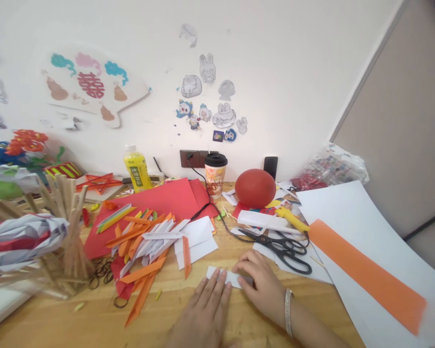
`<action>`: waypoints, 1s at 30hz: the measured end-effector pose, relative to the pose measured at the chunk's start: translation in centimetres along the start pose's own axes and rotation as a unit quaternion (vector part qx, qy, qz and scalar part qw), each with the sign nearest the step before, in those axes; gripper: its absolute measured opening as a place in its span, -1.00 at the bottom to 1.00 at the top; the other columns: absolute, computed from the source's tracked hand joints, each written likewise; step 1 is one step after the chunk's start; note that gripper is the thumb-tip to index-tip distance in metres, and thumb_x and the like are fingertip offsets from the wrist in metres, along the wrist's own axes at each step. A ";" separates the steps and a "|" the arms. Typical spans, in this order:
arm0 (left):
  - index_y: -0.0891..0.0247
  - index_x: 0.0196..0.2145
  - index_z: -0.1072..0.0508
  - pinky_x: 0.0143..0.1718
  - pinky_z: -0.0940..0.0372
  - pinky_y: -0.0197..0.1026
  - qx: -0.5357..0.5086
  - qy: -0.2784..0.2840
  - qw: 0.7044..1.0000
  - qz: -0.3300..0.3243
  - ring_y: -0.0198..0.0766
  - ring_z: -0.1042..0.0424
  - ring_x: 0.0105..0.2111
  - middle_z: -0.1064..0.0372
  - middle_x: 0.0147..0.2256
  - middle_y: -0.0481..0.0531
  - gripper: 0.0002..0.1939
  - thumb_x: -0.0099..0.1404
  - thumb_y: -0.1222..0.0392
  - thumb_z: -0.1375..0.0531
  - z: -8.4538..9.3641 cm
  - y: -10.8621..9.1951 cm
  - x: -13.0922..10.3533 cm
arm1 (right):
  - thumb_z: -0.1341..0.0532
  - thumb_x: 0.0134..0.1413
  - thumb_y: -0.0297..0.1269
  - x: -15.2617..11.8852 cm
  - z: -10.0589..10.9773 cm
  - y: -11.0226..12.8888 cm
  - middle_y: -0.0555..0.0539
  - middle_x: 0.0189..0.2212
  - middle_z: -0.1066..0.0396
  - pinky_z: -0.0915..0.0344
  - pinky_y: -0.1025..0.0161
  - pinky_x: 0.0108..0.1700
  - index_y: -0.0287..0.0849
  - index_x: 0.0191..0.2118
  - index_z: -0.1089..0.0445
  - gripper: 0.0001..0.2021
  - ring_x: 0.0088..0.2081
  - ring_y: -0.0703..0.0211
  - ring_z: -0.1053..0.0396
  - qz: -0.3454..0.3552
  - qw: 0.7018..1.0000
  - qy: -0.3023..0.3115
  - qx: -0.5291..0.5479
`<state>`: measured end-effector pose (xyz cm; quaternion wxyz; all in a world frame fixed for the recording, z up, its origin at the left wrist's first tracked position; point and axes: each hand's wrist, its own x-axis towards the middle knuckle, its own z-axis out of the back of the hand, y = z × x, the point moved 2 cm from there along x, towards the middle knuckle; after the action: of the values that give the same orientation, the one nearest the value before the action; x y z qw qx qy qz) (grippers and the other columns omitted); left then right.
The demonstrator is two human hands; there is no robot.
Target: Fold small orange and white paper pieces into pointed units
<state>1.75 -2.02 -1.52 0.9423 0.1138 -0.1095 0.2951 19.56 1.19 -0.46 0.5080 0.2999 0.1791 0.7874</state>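
A small white paper strip (232,279) lies on the wooden table in front of me. My left hand (207,307) is flat, its fingertips pressing on the strip's left part. At the strip's right end is my right hand (263,282), with a bracelet on the wrist. Its curled fingers and thumb close about the paper from both sides; the palm hides that end. Just beyond my right hand lie black-handled scissors (281,246). Folded orange and white paper strips (148,241) form a pile to the left, with white paper sheets (199,241) beside it.
A red balloon (255,188), a lidded cup (215,176) and a yellow bottle (137,168) stand toward the wall. A yellow glue gun (292,218) lies behind the scissors. Wooden sticks (70,217) rise at left. An orange strip (369,275) rests on large white paper (340,208) at right.
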 end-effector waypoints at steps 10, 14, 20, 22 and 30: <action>0.37 0.25 0.07 0.13 -0.08 0.04 -0.064 0.047 0.996 0.026 0.08 0.05 0.21 0.05 0.22 0.29 -0.24 0.24 -0.11 -0.07 -0.4 0.0 0.0 | -0.12 -0.06 -0.59 0.1 -0.1 -0.1 -0.04 -0.33 -0.28 -0.23 0.16 -0.16 -0.15 -0.35 -0.36 -0.80 -0.23 0.13 -0.24 0.007 1.000 -0.005 -0.010; 0.38 0.24 0.04 0.14 -0.07 0.05 -0.069 0.061 0.995 0.037 0.09 0.05 0.21 0.07 0.22 0.30 -0.24 0.23 -0.07 -0.09 -0.3 -0.1 0.0 | -0.15 -0.05 -0.57 0.2 0.0 -0.1 -0.03 -0.34 -0.28 -0.23 0.17 -0.16 -0.15 -0.35 -0.36 -0.82 -0.22 0.13 -0.24 0.002 1.000 0.002 -0.013; 0.40 0.24 0.05 0.14 -0.08 0.04 -0.069 0.062 0.995 0.044 0.11 0.07 0.21 0.12 0.22 0.32 -0.19 0.19 -0.06 -0.15 -0.4 -0.2 -0.1 | -0.17 -0.03 -0.56 0.2 0.0 -0.1 -0.03 -0.33 -0.29 -0.22 0.16 -0.15 -0.16 -0.35 -0.36 -0.84 -0.21 0.13 -0.24 -0.010 1.000 0.009 -0.015; 0.38 0.24 0.05 0.15 -0.06 0.04 -0.070 0.067 0.994 0.050 0.10 0.06 0.21 0.13 0.23 0.31 -0.20 0.19 -0.06 -0.15 -0.3 -0.3 0.0 | -0.17 -0.03 -0.56 0.2 -0.1 -0.2 -0.03 -0.33 -0.29 -0.22 0.16 -0.14 -0.17 -0.35 -0.37 -0.84 -0.21 0.13 -0.24 -0.013 1.000 0.012 -0.018; 0.37 0.24 0.02 0.16 -0.04 0.03 -0.103 0.105 0.987 0.070 0.09 0.07 0.22 0.15 0.24 0.29 -0.23 0.20 -0.06 -0.13 0.4 -0.4 0.2 | -0.17 -0.01 -0.54 0.3 0.1 0.0 -0.04 -0.33 -0.28 -0.20 0.17 -0.14 -0.17 -0.35 -0.36 -0.87 -0.21 0.13 -0.23 -0.023 0.999 0.020 -0.007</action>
<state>2.10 -2.32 -1.11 0.9325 -0.0235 -0.0476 0.3573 19.55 1.39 -0.25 0.5248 0.2759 0.1906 0.7824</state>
